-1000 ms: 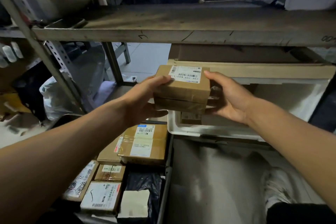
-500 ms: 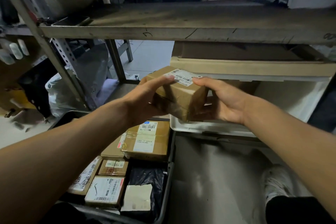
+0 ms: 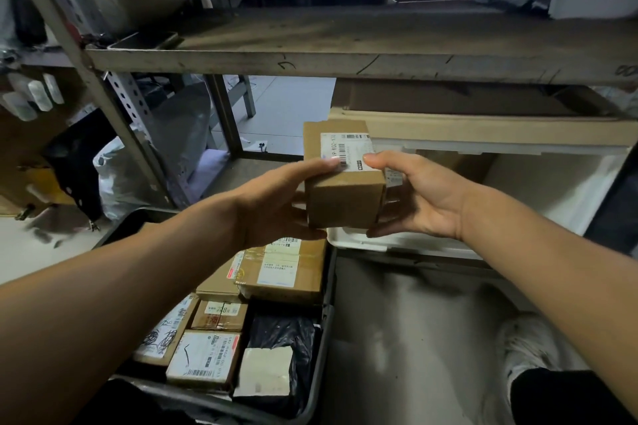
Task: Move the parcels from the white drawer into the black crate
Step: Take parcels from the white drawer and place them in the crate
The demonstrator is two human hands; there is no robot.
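Observation:
I hold a brown cardboard parcel (image 3: 345, 197) with a white barcode label on top, in the air between both hands. My left hand (image 3: 276, 203) grips its left side, thumb underneath and fingers on top. My right hand (image 3: 421, 197) grips its right side, thumb on the label. The parcel hangs over the front left corner of the open white drawer (image 3: 397, 245). Below left stands the black crate (image 3: 321, 373), holding several parcels, among them a taped brown box (image 3: 286, 269) and a white-labelled box (image 3: 203, 359).
A worn wooden shelf board (image 3: 345, 55) runs across just above the drawer, carried by perforated metal uprights (image 3: 131, 107). A white plastic bag (image 3: 117, 179) lies at the left. A white shoe (image 3: 528, 345) shows at the lower right, on the grey floor.
The parcel has been turned in my hands, so its short end now faces me and the label runs away from me. Both hands kept hold and shifted slightly left, toward the crate.

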